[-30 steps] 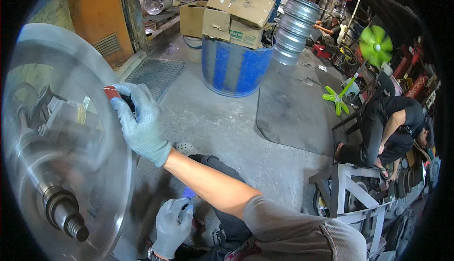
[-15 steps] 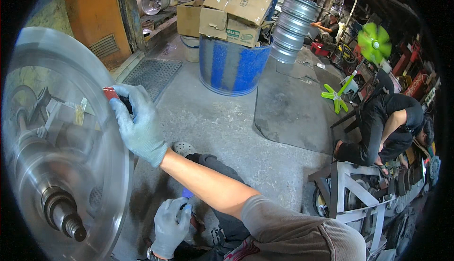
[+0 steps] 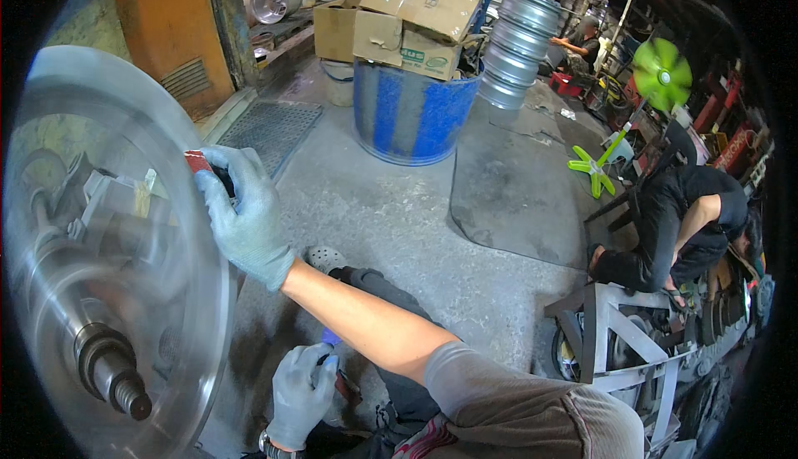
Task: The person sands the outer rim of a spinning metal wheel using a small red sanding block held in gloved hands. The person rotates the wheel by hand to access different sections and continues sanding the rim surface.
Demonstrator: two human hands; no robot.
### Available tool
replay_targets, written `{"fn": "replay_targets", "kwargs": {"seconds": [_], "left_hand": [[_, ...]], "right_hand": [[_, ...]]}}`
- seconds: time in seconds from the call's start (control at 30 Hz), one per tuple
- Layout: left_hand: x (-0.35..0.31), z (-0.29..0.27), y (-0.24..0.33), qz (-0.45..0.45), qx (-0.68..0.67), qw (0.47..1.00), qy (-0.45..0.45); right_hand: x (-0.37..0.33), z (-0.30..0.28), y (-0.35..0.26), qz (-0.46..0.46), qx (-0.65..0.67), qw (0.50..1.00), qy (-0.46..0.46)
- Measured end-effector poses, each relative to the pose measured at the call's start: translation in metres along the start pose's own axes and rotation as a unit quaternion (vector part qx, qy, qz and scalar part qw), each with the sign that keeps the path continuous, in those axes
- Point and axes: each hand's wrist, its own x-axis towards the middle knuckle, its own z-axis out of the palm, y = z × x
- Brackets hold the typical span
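Note:
A large silvery wheel rim, blurred by spinning, stands at the left on a metal shaft with a threaded end. My right hand, in a pale grey-blue glove, reaches across to its outer edge. Between thumb and fingers it pinches a piece of red sandpaper, held against the rim; a dark piece shows beneath the fingers. Lower down, my left hand, gloved too, is closed with curled fingers near my legs. What it grips is mostly hidden. A small purple thing shows just beyond its fingertips.
A blue-and-grey striped drum bears cardboard boxes; stacked metal rims stand behind. At right are a green fan, a bent-over person in dark clothes and a metal frame. Other people work farther back.
The view has shifted slightly. Both hands keep nearly the same place and grip, and the wheel rim is still blurred by spinning.

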Motion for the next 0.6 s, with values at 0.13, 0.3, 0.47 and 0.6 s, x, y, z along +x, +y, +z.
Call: {"fn": "replay_targets", "kwargs": {"seconds": [0.13,0.3,0.47,0.6], "left_hand": [[-0.004,-0.001,-0.001,-0.021,0.014,1.000,-0.003],[0.004,0.002,-0.006,0.004,0.008,1.000,0.016],[0.000,0.003,-0.007,0.035,-0.012,0.999,0.040],[-0.003,0.004,-0.009,0.022,-0.006,0.999,0.030]], "right_hand": [[-0.002,0.007,0.001,-0.039,-0.009,0.999,0.015],[-0.003,-0.002,0.012,-0.052,-0.055,0.997,0.016],[-0.011,0.001,0.012,-0.017,-0.031,0.999,-0.006],[-0.017,0.009,0.000,0.021,0.012,1.000,-0.001]]}}
